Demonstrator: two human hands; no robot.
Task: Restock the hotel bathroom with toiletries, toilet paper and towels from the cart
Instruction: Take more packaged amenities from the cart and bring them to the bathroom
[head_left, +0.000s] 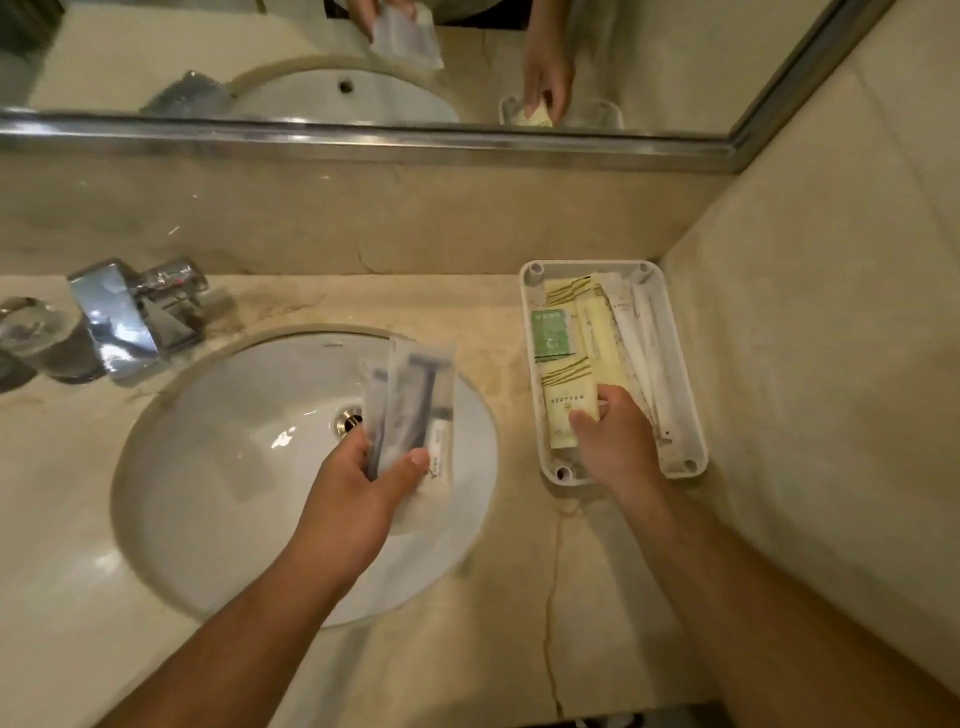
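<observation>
A white plastic tray (685, 374) sits on the marble counter against the right wall. It holds a green packet (550, 335), cream packets and several white wrapped sticks (641, 343). My right hand (615, 441) is in the tray's near end, thumb and fingers pinched on a cream toiletry packet (569, 410) that lies in the tray. My left hand (371, 478) hovers over the sink and grips a fan of clear razor packets (415, 405), a dark razor showing through the wrap.
The white oval sink (218, 467) fills the counter's middle, its drain beside my left hand. A chrome faucet (130, 322) stands at the back left next to a glass (31, 327). A mirror (363, 67) spans the back wall; the counter has a crack near the front.
</observation>
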